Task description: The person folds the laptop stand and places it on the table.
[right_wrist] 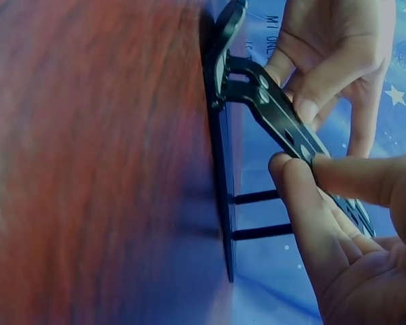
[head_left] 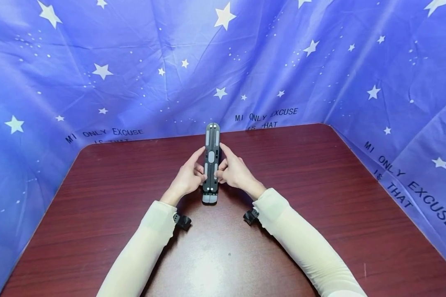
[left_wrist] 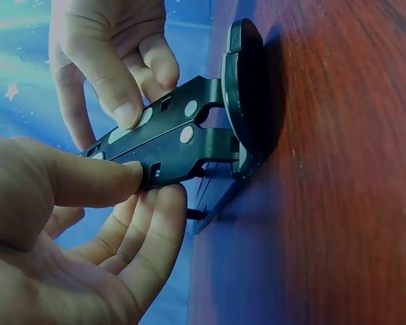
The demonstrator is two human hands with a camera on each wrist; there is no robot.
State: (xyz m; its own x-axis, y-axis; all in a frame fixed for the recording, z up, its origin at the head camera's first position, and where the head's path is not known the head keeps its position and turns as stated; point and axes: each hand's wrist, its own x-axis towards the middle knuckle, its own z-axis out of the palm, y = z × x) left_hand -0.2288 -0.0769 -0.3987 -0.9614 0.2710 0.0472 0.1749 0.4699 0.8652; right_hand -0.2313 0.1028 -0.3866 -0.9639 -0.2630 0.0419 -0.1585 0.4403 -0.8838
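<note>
A black folding laptop stand [head_left: 211, 156] with grey pads stands narrow on the table, its two long bars lying side by side. My left hand [head_left: 186, 176] pinches the left bar between thumb and fingers. On the opposite side, my right hand [head_left: 238, 171] pinches the right bar the same way. In the left wrist view the upper bars [left_wrist: 172, 139] slope up from the hooked front lip [left_wrist: 247, 88]. Thin struts [right_wrist: 260, 232] join the raised bars to the base [right_wrist: 224, 196] on the table in the right wrist view.
The dark red wooden table [head_left: 134, 173] reaches back to a blue curtain [head_left: 193, 53] with white stars and lettering. Small black wrist cameras [head_left: 183, 222] sit at both cuffs, above the table.
</note>
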